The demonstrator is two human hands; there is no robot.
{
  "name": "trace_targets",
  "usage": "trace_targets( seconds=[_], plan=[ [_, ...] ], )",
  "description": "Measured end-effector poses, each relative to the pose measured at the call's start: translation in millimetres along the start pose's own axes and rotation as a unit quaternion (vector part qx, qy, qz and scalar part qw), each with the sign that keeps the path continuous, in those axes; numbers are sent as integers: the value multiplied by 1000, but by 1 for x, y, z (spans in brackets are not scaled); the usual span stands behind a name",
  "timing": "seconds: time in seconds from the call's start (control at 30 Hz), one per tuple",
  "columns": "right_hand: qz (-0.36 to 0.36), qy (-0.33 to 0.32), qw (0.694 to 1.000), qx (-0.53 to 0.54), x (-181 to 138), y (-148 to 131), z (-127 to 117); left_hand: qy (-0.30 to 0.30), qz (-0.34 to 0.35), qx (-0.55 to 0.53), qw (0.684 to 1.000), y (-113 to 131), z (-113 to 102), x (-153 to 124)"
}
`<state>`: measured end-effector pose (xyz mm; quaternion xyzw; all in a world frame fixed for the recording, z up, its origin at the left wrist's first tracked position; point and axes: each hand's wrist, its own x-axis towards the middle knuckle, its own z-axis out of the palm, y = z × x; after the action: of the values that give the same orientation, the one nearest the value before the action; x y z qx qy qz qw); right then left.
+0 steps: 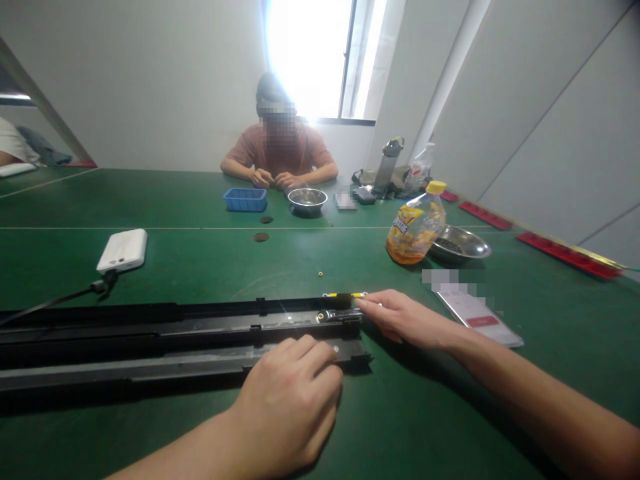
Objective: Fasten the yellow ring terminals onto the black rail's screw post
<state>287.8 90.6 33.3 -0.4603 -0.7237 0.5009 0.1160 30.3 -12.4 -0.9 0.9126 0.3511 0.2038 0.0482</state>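
Two long black channel-shaped rails [210, 360] lie side by side across the table. Over the nearer rail's right part rests my left hand [295, 400], its fingers curled and their tips hidden. At the rails' right end my right hand [395, 317] has thumb and fingers pinched at the end of a slender black part [343, 315]. A small brass-coloured ring [321, 317] shows at that part's left end, inside the farther rail. Just behind, a yellow-and-black strip [345, 295] runs along the rail's far edge, close to my right fingertips.
Beyond the rails is a tiny brass ring [321, 274]. A white box [123, 251] with a cable stands left. To the right are a yellow-capped bottle [415, 227], a metal bowl [463, 245] and a phone [483, 313]. A person [280, 147] sits opposite, near a blue basket [245, 200].
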Motion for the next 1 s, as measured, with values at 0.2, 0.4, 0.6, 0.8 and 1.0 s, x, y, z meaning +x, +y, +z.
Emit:
trace_targets(
  seconds=[0.2, 0.4, 0.6, 0.8, 1.0],
  plan=[
    [10, 7, 999, 32, -6, 6, 11, -4, 2, 10, 1000, 1, 0, 1],
    [25, 34, 998, 54, -7, 6, 19, 2, 6, 2, 1000, 1, 0, 1],
    [11, 65, 995, 80, -7, 6, 23, -3, 2, -1, 1000, 1, 0, 1],
    [-8, 87, 994, 71, -11, 7, 28, 3, 2, -2, 1000, 1, 0, 1],
    [-76, 135, 988, 9, -12, 6, 30, -4, 1, -9, 1000, 0, 2, 1]
  ],
)
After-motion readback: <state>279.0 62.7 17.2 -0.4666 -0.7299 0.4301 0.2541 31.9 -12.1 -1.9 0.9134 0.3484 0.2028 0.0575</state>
